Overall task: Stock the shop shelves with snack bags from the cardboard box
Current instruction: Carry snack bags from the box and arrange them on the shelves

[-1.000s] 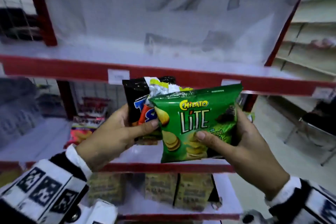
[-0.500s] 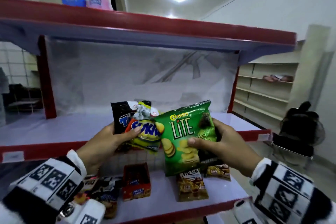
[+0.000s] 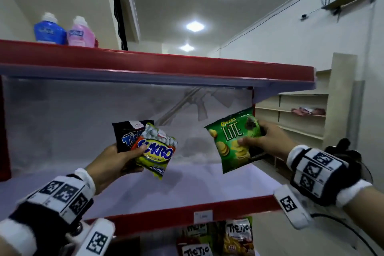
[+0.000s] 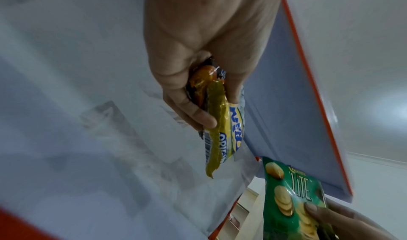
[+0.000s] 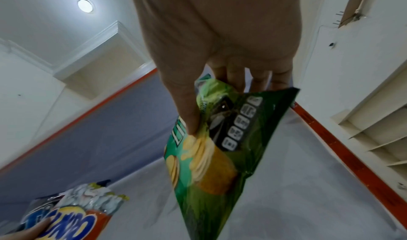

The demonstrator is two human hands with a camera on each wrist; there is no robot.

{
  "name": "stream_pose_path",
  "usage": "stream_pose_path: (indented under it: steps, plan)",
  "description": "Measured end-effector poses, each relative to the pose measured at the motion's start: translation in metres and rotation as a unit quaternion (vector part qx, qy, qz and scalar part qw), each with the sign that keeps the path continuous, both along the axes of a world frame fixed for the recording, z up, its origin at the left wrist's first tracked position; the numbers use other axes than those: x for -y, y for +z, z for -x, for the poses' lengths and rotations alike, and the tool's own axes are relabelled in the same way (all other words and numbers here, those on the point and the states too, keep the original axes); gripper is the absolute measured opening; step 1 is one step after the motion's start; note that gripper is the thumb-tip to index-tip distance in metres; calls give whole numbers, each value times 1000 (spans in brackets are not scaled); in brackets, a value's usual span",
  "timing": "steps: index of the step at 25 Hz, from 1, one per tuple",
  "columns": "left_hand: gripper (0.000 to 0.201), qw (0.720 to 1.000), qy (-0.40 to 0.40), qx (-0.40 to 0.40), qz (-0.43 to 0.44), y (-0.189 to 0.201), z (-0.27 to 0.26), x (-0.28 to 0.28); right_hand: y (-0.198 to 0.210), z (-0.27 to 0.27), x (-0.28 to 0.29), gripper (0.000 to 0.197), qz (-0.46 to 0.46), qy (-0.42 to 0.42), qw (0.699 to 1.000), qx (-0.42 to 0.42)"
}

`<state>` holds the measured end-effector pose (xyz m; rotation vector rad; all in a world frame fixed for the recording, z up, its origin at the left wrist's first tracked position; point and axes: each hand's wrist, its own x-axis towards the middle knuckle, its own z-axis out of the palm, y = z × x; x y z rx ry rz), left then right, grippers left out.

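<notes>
My left hand (image 3: pixel 122 157) grips two snack bags together: a yellow Sukro bag (image 3: pixel 155 151) in front and a black Tic Tac bag (image 3: pixel 126 134) behind it. In the left wrist view the thumb (image 4: pixel 193 111) pinches the Sukro bag (image 4: pixel 222 132) by its edge. My right hand (image 3: pixel 264 141) holds a green Chitato Lite bag (image 3: pixel 234 139) with the thumb on its front; the right wrist view shows the same green bag (image 5: pixel 211 156) hanging from that hand. Both hands are raised in front of the bare middle shelf (image 3: pixel 145 191), apart from each other.
A red-edged top shelf (image 3: pixel 166 68) carries a blue bottle (image 3: pixel 48 29) and a pink bottle (image 3: pixel 80 32). Below the middle shelf stand several snack bags (image 3: pixel 236 237). Beige wall shelves (image 3: pixel 301 118) and a dark chair (image 3: pixel 342 149) are at the right.
The view has tilted upward to the middle and top shelves. My right hand has drawn the green bag to the right, away from the two bags in my left hand.
</notes>
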<state>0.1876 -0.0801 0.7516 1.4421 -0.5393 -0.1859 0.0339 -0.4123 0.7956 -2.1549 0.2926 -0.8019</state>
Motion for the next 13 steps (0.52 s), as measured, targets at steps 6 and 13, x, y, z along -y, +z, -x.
stream_pose_path:
  steps: [6, 13]
  plan:
    - [31, 1000, 25, -6, 10, 13, -38, 96, -5, -84, 111, 56, -17, -99, 990, -98]
    - [32, 998, 21, -11, -57, -6, -52, 136, -36, -150, 154, 54, 54, -120, 960, -249]
